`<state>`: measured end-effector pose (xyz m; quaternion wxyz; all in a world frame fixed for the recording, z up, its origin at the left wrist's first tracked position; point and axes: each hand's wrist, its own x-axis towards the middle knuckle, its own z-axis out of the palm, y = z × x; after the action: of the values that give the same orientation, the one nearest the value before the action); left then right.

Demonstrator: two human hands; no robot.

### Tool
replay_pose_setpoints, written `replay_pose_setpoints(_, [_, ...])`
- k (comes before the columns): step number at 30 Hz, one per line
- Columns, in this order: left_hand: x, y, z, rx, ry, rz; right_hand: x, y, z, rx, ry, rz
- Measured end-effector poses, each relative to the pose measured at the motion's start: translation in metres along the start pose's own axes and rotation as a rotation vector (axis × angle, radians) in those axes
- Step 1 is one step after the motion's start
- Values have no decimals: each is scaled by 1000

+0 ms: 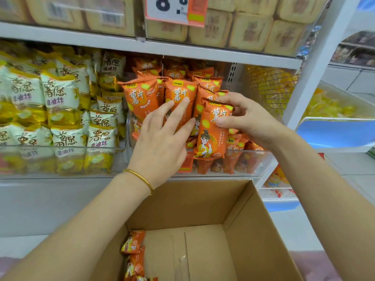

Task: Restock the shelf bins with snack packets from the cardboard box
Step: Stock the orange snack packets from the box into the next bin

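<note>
2 hands are up at the orange-packet bin, a clear-walled bin on the middle shelf. Your right hand pinches 1 orange snack packet by its upper end, thumb on the printed face and fingers curled behind the top edge; the packet stands upright at the front of the bin, its lower end level with the clear front wall. Your left hand is spread flat with fingers extended, holding nothing, and its fingertips press against the standing row of orange packets just left of the held one. A gold bangle sits on the left wrist.

More orange packets lie loose in the bottom of the bin behind the clear wall. The neighbouring bin to the left is packed with yellow-and-white packets. On the shelf above, tan wrapped packs sit behind a price tag showing large 8s.

Below your forearms, the cardboard box stands open and mostly bare; a few orange packets remain against its left inner wall, stacked one above another, well apart from the bin.
</note>
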<state>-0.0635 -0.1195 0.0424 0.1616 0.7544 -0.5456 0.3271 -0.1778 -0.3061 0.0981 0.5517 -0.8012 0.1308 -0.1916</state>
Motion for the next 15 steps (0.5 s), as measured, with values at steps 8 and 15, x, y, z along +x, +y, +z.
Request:
replay_pose_setpoints(8, [-1, 6, -1, -24, 44, 49, -15, 8, -2, 255, -4, 6])
replay_pose_setpoints(15, [-2, 13, 2, -42, 63, 168, -29, 7, -22, 527, 214, -73])
